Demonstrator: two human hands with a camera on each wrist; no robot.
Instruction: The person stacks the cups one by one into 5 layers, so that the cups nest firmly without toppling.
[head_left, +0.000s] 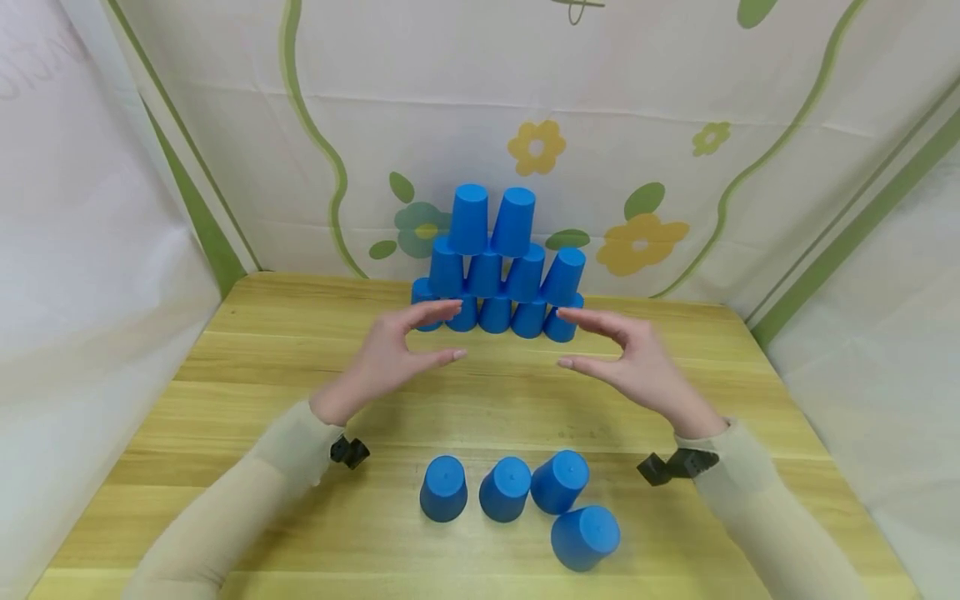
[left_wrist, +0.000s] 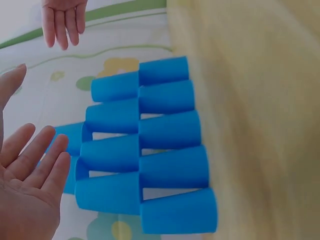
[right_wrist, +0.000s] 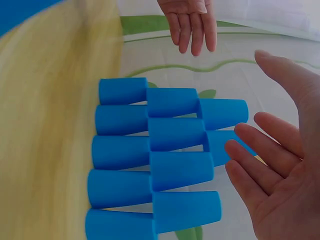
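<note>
Upside-down blue cups are stacked as a stepped wall at the back of the table, with several in the bottom row (head_left: 495,314), several in the middle row (head_left: 485,275) and two on top. The top pair is a left cup (head_left: 469,221) and a right cup (head_left: 513,223). My left hand (head_left: 390,350) hovers in front of the stack's left side, thumb apart from extended fingers, holding nothing. Mirroring it on the right, my right hand (head_left: 637,358) is also bare, its fingers (right_wrist: 265,155) straight. In the wrist views both palms show beside the stacked cups.
Nearer me on the wooden table (head_left: 300,500) stand more inverted blue cups: a left one (head_left: 443,489), a middle one (head_left: 506,489), and a pair at right (head_left: 560,482), the closer one (head_left: 585,537) lowest. A printed white curtain (head_left: 450,67) hangs right behind the stack.
</note>
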